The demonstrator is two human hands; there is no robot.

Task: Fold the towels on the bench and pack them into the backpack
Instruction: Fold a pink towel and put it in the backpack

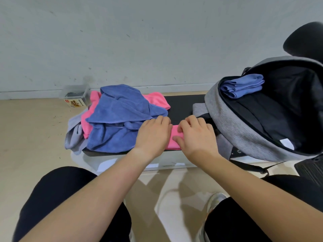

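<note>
Head view: folded pink towel (172, 141) lay at the front edge of the black bench (183, 103). Left hand (153, 135) pressed flat on it; right hand (195, 137) pinched it with curled fingers and thumb. Open grey backpack (244, 135) at right held a folded blue towel (243, 88). Unfolded heap (120, 116) lay at left.

Clear plastic box with a yellow printed label (75, 102) on the floor: dark characters, too blurred to read; nothing else legible.
</note>
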